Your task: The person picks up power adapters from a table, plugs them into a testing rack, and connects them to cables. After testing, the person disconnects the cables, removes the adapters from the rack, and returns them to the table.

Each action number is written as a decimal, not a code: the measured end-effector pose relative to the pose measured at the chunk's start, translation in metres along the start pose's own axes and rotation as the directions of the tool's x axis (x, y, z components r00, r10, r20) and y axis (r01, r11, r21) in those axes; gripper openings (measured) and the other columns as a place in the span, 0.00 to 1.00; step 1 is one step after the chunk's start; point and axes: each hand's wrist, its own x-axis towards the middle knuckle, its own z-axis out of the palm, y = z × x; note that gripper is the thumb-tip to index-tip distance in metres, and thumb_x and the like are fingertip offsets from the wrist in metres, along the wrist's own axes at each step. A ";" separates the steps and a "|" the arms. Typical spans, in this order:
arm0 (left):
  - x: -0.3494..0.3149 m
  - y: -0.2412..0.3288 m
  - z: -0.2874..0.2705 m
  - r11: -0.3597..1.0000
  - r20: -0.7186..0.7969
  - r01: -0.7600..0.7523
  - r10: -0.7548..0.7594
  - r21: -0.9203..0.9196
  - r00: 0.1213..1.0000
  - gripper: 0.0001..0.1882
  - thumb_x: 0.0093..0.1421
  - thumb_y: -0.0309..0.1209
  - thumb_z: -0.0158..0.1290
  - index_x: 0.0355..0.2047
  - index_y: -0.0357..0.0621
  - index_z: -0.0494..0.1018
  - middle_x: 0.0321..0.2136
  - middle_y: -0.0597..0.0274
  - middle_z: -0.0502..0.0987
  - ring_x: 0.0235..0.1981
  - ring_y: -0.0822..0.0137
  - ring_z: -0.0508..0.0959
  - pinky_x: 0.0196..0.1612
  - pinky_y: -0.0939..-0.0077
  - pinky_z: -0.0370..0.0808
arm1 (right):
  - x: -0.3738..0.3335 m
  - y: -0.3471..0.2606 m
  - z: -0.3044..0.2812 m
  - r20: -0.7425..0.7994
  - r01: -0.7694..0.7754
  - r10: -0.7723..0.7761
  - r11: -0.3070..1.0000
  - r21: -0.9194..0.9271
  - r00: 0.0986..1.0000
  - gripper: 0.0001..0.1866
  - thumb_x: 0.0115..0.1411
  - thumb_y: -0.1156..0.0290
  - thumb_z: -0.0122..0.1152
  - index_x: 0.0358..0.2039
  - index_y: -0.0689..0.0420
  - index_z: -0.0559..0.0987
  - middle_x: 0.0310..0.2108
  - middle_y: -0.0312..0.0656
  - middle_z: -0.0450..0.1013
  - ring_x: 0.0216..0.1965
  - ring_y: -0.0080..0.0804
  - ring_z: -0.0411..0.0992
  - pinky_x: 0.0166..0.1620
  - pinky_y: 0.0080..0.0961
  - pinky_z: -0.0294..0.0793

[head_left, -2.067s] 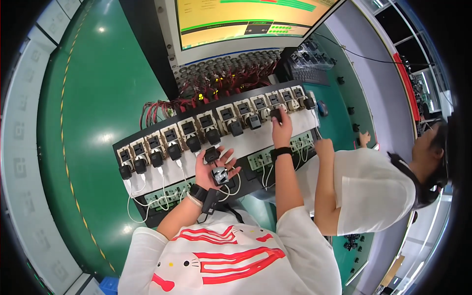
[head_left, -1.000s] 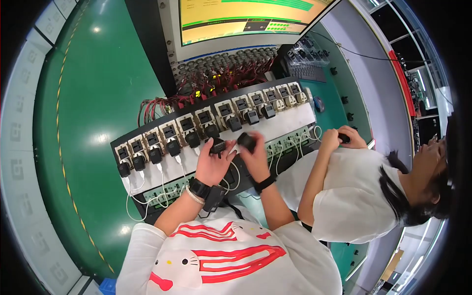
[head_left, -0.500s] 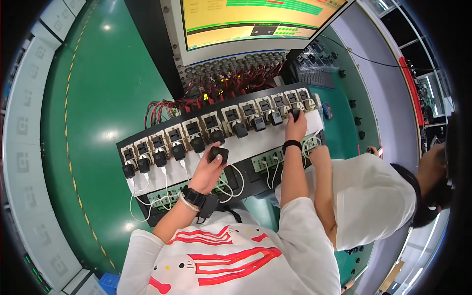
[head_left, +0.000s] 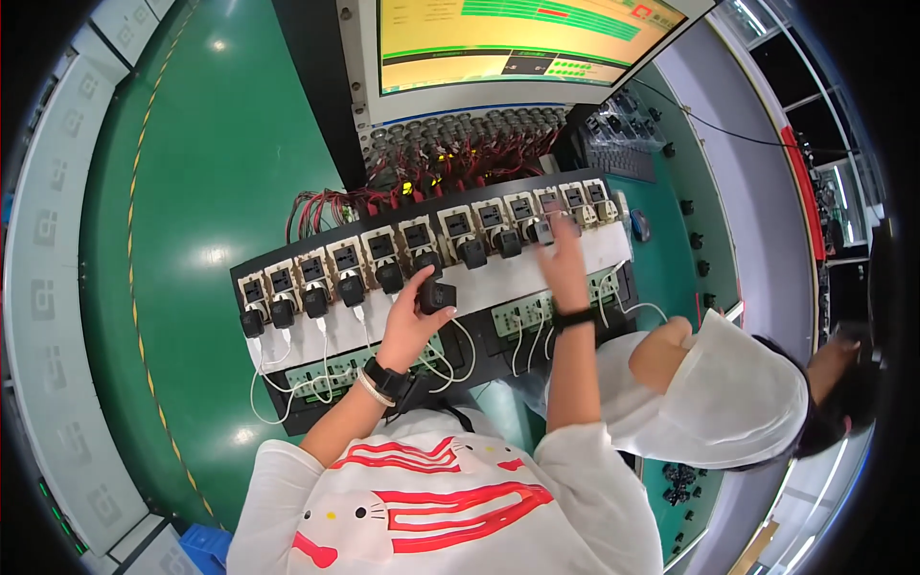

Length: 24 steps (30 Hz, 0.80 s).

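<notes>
Currently I have the left bare hand [head_left: 408, 324] closed around a black, block-shaped plastic adapter [head_left: 438, 298], thumb and fingers pressed against its sides, holding it up in front of the long white shelf strip [head_left: 503, 278]. On the right bare hand [head_left: 565, 259] I get motion blur, so I cannot tell whether its fingers are spread or pinching something; they are up at the right part of the socket row, just beside a seated adapter with a grey face [head_left: 540, 232].

I see the left forearm slanting up from the lower left, with a black wristband and a pale beaded bracelet, while the right forearm points almost straight ahead, also banded in black.

Near the wrists I have green port panels [head_left: 532, 316] with white cables looping from them. Beyond the white strip, black plug-in adapters [head_left: 315, 303] sit in a row of beige-framed black sockets [head_left: 380, 245]. To the right is a co-worker's white sleeve [head_left: 733, 393].

Farther off, I make out bundled red wires [head_left: 316, 216], a yellow-and-green monitor screen [head_left: 537, 38], and a clear plastic tray [head_left: 623, 129] with dark pieces in it, too small to identify.
</notes>
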 end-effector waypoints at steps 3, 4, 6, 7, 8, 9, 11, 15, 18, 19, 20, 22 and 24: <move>0.003 0.001 0.000 0.995 0.024 0.003 -0.006 0.100 1.000 0.32 0.53 0.24 0.58 0.58 0.38 0.59 0.44 0.62 0.70 0.42 0.72 0.72 0.44 0.81 0.71 | -0.049 -0.089 0.015 0.382 0.101 -0.268 0.909 0.404 0.884 0.36 0.51 0.76 0.60 0.61 0.56 0.58 0.54 0.49 0.64 0.57 0.42 0.61 0.57 0.31 0.61; 0.006 -0.003 0.003 0.993 0.070 -0.007 -0.001 0.114 0.998 0.31 0.55 0.26 0.57 0.58 0.37 0.58 0.45 0.61 0.70 0.43 0.71 0.72 0.44 0.81 0.71 | -0.061 -0.094 0.025 0.416 0.060 -0.221 0.929 0.366 0.882 0.34 0.52 0.76 0.59 0.60 0.55 0.61 0.55 0.47 0.63 0.55 0.39 0.64 0.56 0.28 0.63; 0.007 -0.017 -0.003 0.994 0.095 0.097 -0.101 0.049 0.990 0.31 0.59 0.32 0.53 0.60 0.36 0.56 0.48 0.60 0.69 0.47 0.71 0.71 0.48 0.79 0.69 | -0.066 -0.090 0.035 0.482 -0.201 0.011 0.917 0.344 0.876 0.31 0.53 0.77 0.58 0.59 0.56 0.63 0.55 0.45 0.64 0.51 0.35 0.67 0.53 0.25 0.65; 0.006 -0.023 -0.007 0.992 0.104 0.127 -0.127 0.005 0.986 0.31 0.60 0.33 0.52 0.60 0.36 0.55 0.49 0.59 0.68 0.49 0.71 0.69 0.50 0.78 0.67 | -0.065 -0.075 0.040 0.410 -0.204 0.012 0.881 0.427 0.912 0.30 0.53 0.77 0.58 0.58 0.56 0.65 0.53 0.45 0.66 0.49 0.33 0.68 0.51 0.24 0.66; 0.005 -0.029 -0.009 0.987 0.112 0.156 -0.151 -0.040 0.982 0.31 0.61 0.34 0.51 0.61 0.37 0.54 0.50 0.59 0.68 0.51 0.72 0.68 0.52 0.77 0.65 | -0.060 -0.056 0.043 0.337 -0.197 0.017 0.838 0.508 0.941 0.29 0.53 0.78 0.57 0.57 0.57 0.66 0.52 0.44 0.67 0.47 0.31 0.69 0.49 0.23 0.67; 0.000 -0.012 -0.001 0.991 0.089 0.076 -0.086 0.112 0.992 0.31 0.62 0.35 0.50 0.62 0.38 0.53 0.50 0.60 0.68 0.51 0.73 0.67 0.54 0.76 0.63 | -0.052 -0.033 0.042 0.194 -0.222 0.150 0.875 0.429 0.969 0.27 0.54 0.80 0.55 0.56 0.57 0.67 0.50 0.43 0.69 0.48 0.27 0.68 0.50 0.22 0.66; -0.005 0.000 -0.004 0.980 0.081 0.127 -0.140 0.152 0.987 0.30 0.62 0.35 0.49 0.61 0.40 0.55 0.49 0.61 0.69 0.49 0.73 0.68 0.53 0.78 0.63 | -0.022 0.021 0.037 -0.271 -0.122 0.335 0.802 0.584 0.903 0.25 0.56 0.80 0.52 0.57 0.58 0.67 0.49 0.41 0.70 0.46 0.24 0.67 0.50 0.21 0.64; -0.009 -0.003 -0.012 0.965 0.103 0.167 -0.191 0.203 0.976 0.22 0.61 0.31 0.46 0.56 0.43 0.64 0.46 0.67 0.70 0.43 0.75 0.67 0.49 0.80 0.63 | 0.012 0.155 -0.011 -0.644 -0.221 0.516 0.847 0.484 0.565 0.26 0.55 0.76 0.56 0.56 0.60 0.67 0.42 0.45 0.73 0.39 0.32 0.72 0.43 0.26 0.69; -0.023 -0.004 -0.035 0.936 0.063 0.202 -0.228 0.288 0.972 0.17 0.60 0.30 0.46 0.50 0.41 0.69 0.43 0.67 0.72 0.44 0.73 0.70 0.49 0.79 0.64 | 0.022 0.167 -0.017 -0.510 -0.585 0.499 0.811 -0.010 0.701 0.28 0.53 0.73 0.60 0.56 0.52 0.68 0.42 0.48 0.73 0.36 0.43 0.74 0.41 0.33 0.71; -0.030 0.002 -0.040 0.941 0.044 0.192 -0.212 0.279 0.976 0.16 0.60 0.30 0.45 0.48 0.41 0.69 0.43 0.66 0.73 0.44 0.72 0.70 0.49 0.79 0.64 | 0.021 0.166 -0.013 -0.484 -0.576 0.457 0.807 -0.127 0.746 0.27 0.53 0.72 0.59 0.56 0.53 0.68 0.42 0.48 0.73 0.36 0.44 0.74 0.41 0.34 0.71; -0.035 0.004 -0.044 0.946 0.028 0.182 -0.197 0.270 0.980 0.16 0.60 0.30 0.45 0.47 0.41 0.70 0.43 0.66 0.73 0.45 0.71 0.70 0.49 0.78 0.64 | 0.019 0.165 -0.011 -0.452 -0.560 0.418 0.792 -0.243 0.788 0.27 0.54 0.72 0.59 0.56 0.53 0.68 0.42 0.48 0.73 0.36 0.45 0.73 0.41 0.35 0.70; -0.045 0.008 -0.052 0.953 -0.001 0.165 -0.171 0.255 0.985 0.14 0.59 0.31 0.46 0.44 0.41 0.72 0.42 0.66 0.73 0.45 0.71 0.71 0.49 0.78 0.65 | 0.020 0.159 -0.011 -0.460 -0.525 0.396 0.829 -0.192 0.794 0.27 0.54 0.72 0.59 0.56 0.53 0.68 0.42 0.47 0.73 0.37 0.44 0.73 0.41 0.34 0.70; -0.052 0.013 -0.056 0.948 -0.047 0.209 -0.203 0.241 0.978 0.13 0.59 0.31 0.46 0.43 0.41 0.72 0.41 0.66 0.74 0.44 0.72 0.71 0.48 0.78 0.65 | 0.023 0.145 -0.014 -0.469 -0.482 0.371 0.865 -0.141 0.802 0.27 0.54 0.72 0.59 0.56 0.53 0.68 0.43 0.47 0.73 0.38 0.43 0.73 0.41 0.34 0.70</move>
